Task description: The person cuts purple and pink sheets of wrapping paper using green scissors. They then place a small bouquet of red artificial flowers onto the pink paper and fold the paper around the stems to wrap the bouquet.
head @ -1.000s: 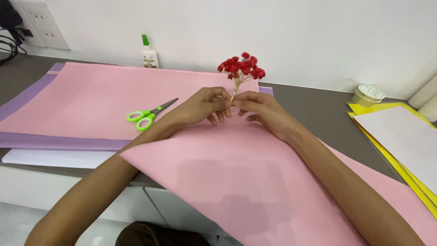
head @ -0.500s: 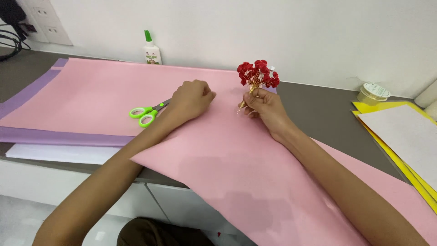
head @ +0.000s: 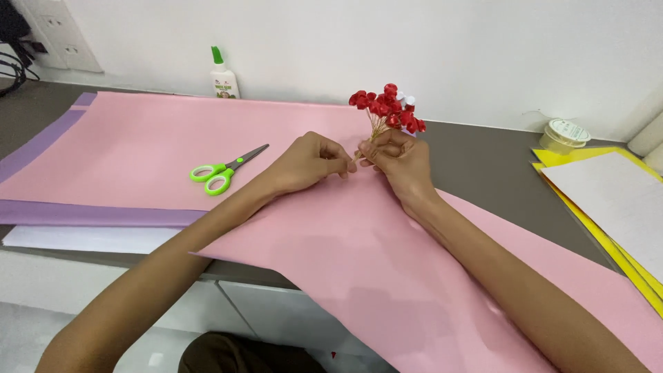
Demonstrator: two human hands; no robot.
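My right hand [head: 397,157] grips the thin tan stems of a small bunch of red paper flowers [head: 385,110], held upright with one white bloom at the back. My left hand [head: 311,162] is beside it, fingertips pinched at the bottom ends of the stems. Both hands rest over a large pink paper sheet [head: 387,276] that lies at an angle and hangs past the counter's front edge.
Green-handled scissors [head: 222,173] lie left of my hands on another pink sheet [head: 138,145] stacked over purple and white sheets. A white glue bottle [head: 224,74] stands by the wall. A ribbon spool [head: 563,135] and yellow and white sheets [head: 608,200] sit at the right.
My left hand came back from beside the scissors to the stems. The flower bunch stays upright in my right hand, and the view has shifted slightly.
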